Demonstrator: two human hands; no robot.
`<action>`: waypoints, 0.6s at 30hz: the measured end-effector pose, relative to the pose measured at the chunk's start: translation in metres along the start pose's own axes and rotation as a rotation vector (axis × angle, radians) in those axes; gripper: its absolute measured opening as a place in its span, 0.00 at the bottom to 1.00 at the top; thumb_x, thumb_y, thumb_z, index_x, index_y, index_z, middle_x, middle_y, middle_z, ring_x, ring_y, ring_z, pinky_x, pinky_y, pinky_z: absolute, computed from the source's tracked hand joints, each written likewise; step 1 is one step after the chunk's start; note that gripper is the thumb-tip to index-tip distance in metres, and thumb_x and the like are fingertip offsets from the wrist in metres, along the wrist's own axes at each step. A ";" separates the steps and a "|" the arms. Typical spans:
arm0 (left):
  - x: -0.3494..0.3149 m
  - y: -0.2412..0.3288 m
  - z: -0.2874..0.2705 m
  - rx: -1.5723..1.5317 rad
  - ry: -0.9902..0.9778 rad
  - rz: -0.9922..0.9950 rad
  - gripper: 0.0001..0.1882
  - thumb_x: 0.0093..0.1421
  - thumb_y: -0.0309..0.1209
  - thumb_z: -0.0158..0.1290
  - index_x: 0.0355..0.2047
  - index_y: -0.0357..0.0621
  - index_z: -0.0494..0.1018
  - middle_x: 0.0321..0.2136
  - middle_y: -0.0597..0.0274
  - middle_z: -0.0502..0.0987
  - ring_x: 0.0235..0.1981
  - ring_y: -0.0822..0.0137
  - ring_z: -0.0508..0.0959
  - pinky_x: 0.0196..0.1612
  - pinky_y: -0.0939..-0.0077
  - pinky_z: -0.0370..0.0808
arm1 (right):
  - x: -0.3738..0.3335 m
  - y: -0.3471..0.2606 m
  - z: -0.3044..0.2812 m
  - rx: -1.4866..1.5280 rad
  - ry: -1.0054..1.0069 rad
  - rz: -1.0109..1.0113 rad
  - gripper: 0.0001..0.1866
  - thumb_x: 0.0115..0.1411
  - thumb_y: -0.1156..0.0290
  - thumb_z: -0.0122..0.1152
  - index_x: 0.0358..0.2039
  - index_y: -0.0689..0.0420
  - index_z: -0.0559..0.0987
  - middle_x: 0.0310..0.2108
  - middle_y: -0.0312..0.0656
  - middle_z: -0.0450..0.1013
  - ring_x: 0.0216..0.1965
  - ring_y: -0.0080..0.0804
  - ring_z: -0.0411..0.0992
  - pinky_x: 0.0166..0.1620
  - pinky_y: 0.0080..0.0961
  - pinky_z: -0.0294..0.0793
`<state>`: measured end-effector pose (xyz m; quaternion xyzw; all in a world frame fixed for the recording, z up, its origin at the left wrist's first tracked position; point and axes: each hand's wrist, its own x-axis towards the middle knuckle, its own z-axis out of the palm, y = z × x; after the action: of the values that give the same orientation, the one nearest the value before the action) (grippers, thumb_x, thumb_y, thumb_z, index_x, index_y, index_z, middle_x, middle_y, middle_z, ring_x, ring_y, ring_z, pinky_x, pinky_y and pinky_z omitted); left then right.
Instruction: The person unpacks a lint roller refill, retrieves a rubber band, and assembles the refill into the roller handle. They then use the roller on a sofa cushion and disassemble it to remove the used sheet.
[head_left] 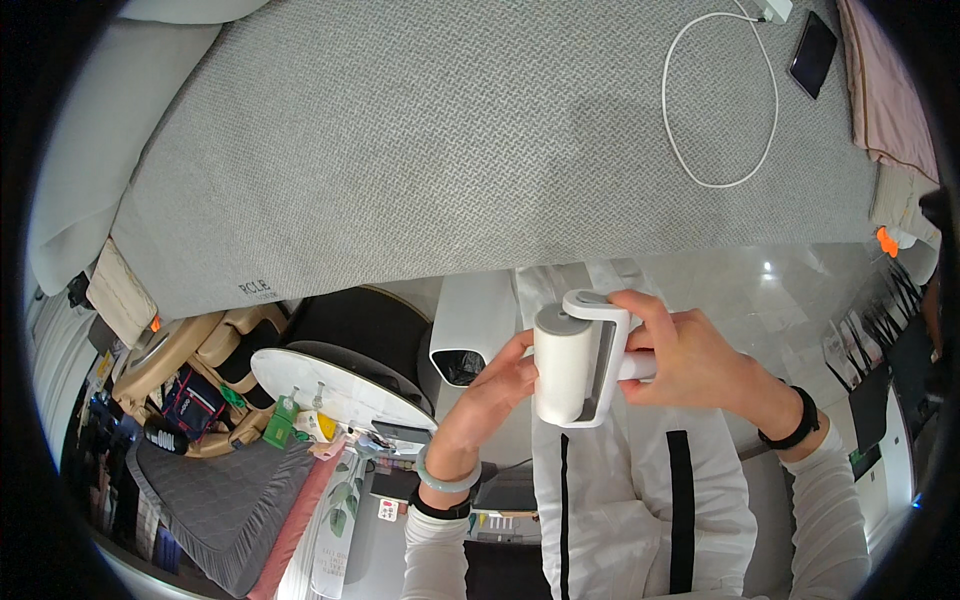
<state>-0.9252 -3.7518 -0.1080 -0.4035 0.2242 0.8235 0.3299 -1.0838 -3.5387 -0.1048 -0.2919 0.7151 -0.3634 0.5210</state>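
In front of my lap I hold a white lint roller (564, 372) with a thick paper roll in a U-shaped frame and a short handle. My right hand (695, 358) grips the frame and handle, with its fingers curled over the frame's upper end. Against the roll's left side, the thumb and fingers of my left hand (492, 395) are pressed, partly hidden from view. The roll stands roughly upright, above my white trousers with black stripes (640, 470).
A sofa with a grey woven cover (400, 140) spans the far side. On it lie a white cable (664, 95), a dark phone (813, 56) and a pink cloth (890, 90). A white bin (478, 308) and a cluttered round white table (300, 375) are at left.
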 end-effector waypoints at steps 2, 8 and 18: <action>0.003 -0.001 0.001 -0.020 -0.034 0.019 0.41 0.65 0.50 0.49 0.67 0.35 0.51 0.61 0.49 0.66 0.62 0.53 0.68 0.63 0.57 0.63 | 0.001 0.001 -0.001 -0.008 -0.007 0.028 0.43 0.43 0.71 0.68 0.59 0.58 0.57 0.27 0.42 0.79 0.25 0.43 0.79 0.29 0.32 0.78; 0.001 0.004 0.015 0.168 0.074 0.090 0.36 0.65 0.45 0.53 0.65 0.35 0.56 0.57 0.54 0.69 0.57 0.64 0.70 0.60 0.68 0.66 | 0.003 0.004 0.000 -0.013 -0.058 0.039 0.46 0.42 0.73 0.70 0.59 0.60 0.54 0.26 0.41 0.79 0.26 0.40 0.79 0.31 0.30 0.78; 0.012 0.018 0.011 0.016 0.023 -0.102 0.31 0.68 0.48 0.49 0.59 0.33 0.66 0.50 0.58 0.75 0.50 0.69 0.76 0.53 0.74 0.72 | 0.005 0.004 -0.001 0.180 -0.109 0.216 0.44 0.43 0.72 0.67 0.60 0.58 0.55 0.27 0.43 0.80 0.27 0.44 0.79 0.31 0.31 0.78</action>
<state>-0.9496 -3.7530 -0.1090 -0.4211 0.2136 0.7992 0.3720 -1.0863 -3.5398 -0.1109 -0.1848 0.6776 -0.3516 0.6189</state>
